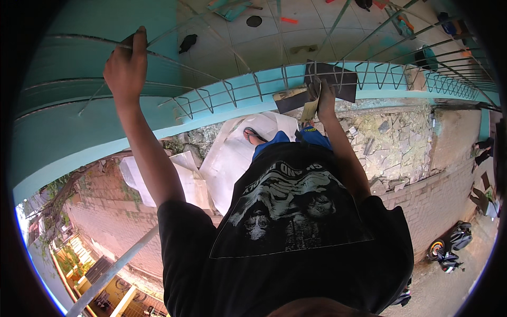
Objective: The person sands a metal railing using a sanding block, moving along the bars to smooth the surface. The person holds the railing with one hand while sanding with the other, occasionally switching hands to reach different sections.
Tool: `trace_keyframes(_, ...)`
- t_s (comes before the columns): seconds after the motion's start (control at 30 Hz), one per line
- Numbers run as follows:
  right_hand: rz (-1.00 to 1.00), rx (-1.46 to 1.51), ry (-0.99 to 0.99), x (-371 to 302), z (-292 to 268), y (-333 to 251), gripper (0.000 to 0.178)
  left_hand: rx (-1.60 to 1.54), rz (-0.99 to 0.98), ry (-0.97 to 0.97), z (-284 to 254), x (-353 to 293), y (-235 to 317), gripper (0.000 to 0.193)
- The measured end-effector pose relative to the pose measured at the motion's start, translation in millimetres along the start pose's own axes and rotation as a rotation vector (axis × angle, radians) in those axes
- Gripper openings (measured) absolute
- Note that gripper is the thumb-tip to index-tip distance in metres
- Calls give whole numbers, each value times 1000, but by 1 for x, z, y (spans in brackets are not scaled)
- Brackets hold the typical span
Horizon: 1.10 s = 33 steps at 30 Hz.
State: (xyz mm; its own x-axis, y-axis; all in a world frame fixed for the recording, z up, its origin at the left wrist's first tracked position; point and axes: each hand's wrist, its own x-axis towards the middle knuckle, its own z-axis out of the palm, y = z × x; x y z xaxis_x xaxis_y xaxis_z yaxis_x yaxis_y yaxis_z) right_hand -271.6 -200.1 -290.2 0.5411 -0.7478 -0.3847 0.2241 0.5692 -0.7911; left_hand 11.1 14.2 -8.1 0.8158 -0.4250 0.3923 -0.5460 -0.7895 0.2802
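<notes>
My left hand (pixel 127 71) is closed round a thin horizontal bar of the metal window grille (pixel 232 90) at the upper left. Right of centre, my right hand (pixel 326 100) pinches a folded strip of sandpaper (pixel 310 110) with a tan back, close against the grille's lower edge. Dark sandpaper sheets (pixel 344 83) lie behind and beside that hand on the turquoise ledge (pixel 211 105), partly crossed by the bars. One of them shows a tan face (pixel 288 95). Fingers of my right hand partly hide the strip.
Beyond the grille is a tiled floor (pixel 301 37) with scattered items. Below the ledge, white sheets (pixel 227 164) cover the ground by my sandalled foot (pixel 252 134), beside broken stone paving (pixel 396 137). A pole (pixel 113 269) slants at the lower left; a motorcycle (pixel 449 248) stands far right.
</notes>
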Motion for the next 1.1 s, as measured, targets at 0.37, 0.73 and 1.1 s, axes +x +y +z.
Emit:
trace_keyframes(0.37,-352,8,393,-40,68,-7,40,-59,308,134,5,-2,-21,54)
trace_keyframes(0.73,-535,-79,567,-100,137,-1,60,-805,779,79,45,-116,-17,48)
trace_keyframes(1.1,-687,-612,208,-136,177,-3,47,-1704,247,-739,123,-190,27,54)
